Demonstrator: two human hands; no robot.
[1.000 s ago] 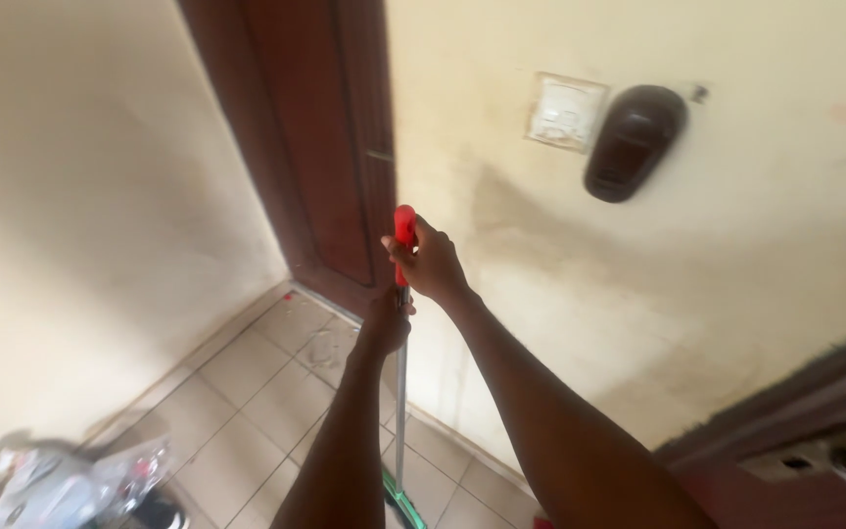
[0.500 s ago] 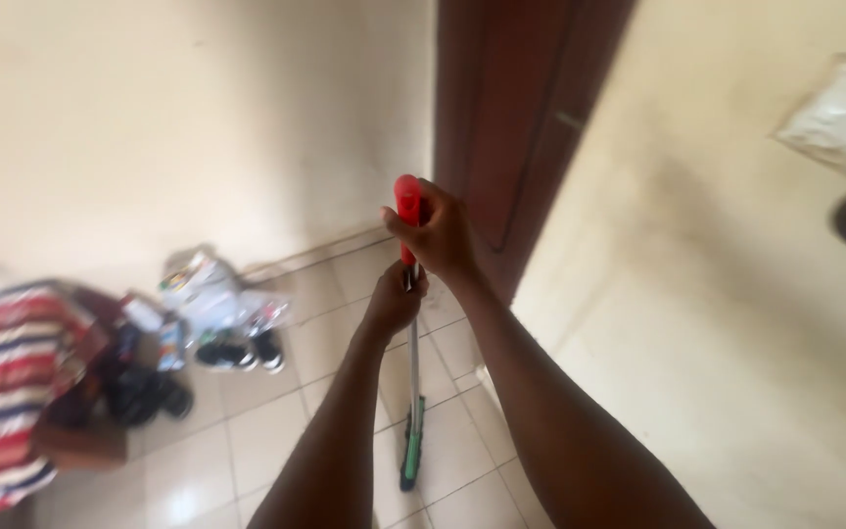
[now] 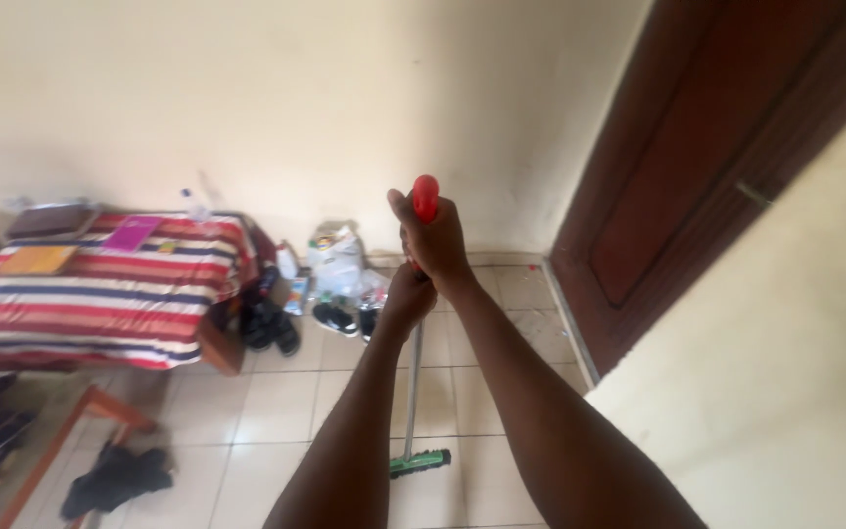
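Soft even daylight, no glare; forearms in foreground were dark and underexposed. Slight overall softness, wide-angle stretch at edges, wall (image 3: pixel 276 98) bright but not clipped

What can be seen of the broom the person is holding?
The broom has a thin, grey, metal-looking pole, a red grip on top and a green brush head on the pale tiled floor. It stands nearly upright, leaning slightly. The right hand wraps around the red grip, whose tip pokes out above it; the left hand grasps the pole just below. Bristles are too small to make out.
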